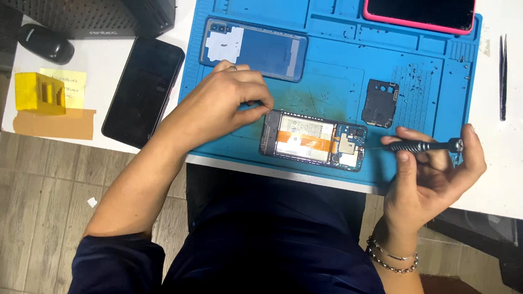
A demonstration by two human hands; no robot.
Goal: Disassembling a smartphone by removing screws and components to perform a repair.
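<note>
While held: yellow note (67, 86), top-left

Was at my phone repair bench: blue silicone work mat w/ screw trays (247, 96), opened black smartphone w/ exposed battery (313, 140), thin black metal tweezers (503, 76).

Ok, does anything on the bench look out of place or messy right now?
Small dark specks, perhaps screws, lie scattered loose across the blue mat near the black cover plate instead of in a compartment. A yellowish stain marks the mat above the opened phone. Nothing else stands out.
</note>
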